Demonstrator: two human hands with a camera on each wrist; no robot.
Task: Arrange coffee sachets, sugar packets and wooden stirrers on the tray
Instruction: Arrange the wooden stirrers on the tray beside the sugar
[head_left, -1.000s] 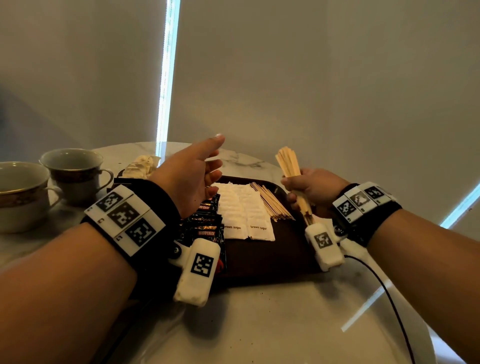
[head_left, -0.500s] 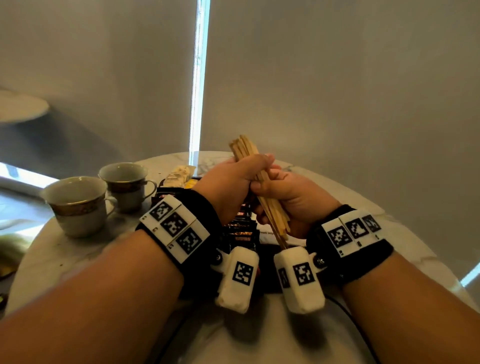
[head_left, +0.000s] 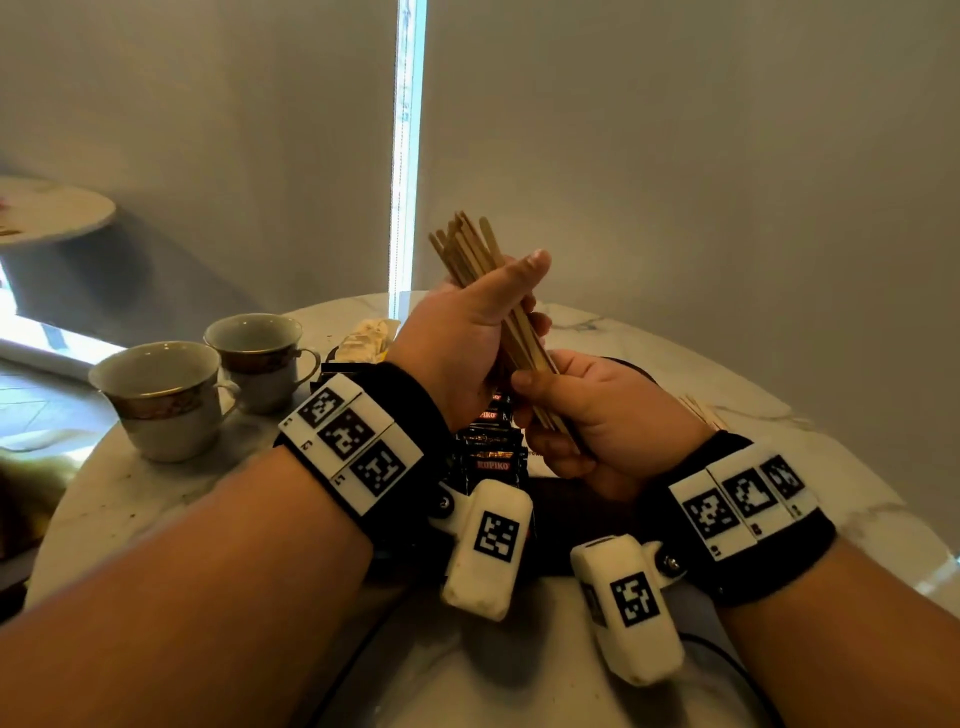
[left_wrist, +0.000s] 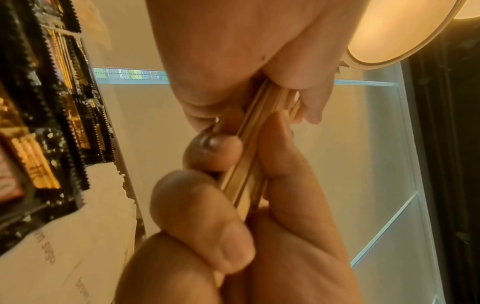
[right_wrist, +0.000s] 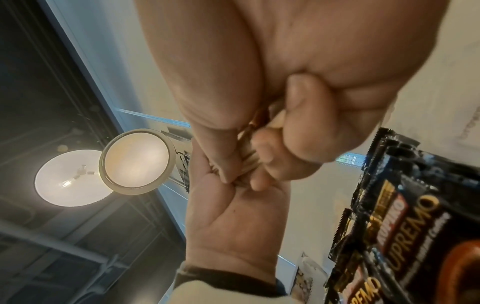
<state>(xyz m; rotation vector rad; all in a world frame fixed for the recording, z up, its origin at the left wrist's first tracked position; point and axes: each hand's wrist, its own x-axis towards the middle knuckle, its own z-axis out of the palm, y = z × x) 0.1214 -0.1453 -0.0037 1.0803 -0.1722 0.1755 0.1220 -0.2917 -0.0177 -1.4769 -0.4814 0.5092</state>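
Observation:
A bundle of wooden stirrers stands tilted above the dark tray. My left hand holds its middle, with the thumb lying along it. My right hand grips the lower end just below. The left wrist view shows the stirrers pinched between the fingers of both hands. Black coffee sachets lie on the tray under my hands, and the coffee sachets also show in the right wrist view. White sugar packets lie beside the coffee sachets. My hands hide most of the tray.
Two empty cups stand at the left of the round marble table. A pale crumpled wrapper lies behind the tray. A few loose stirrers show past my right wrist. A second table is far left.
My left hand, open a second ago, has come over and taken hold of the bundle that the right hand held alone. Both hands now hold it nearer me, above the tray.

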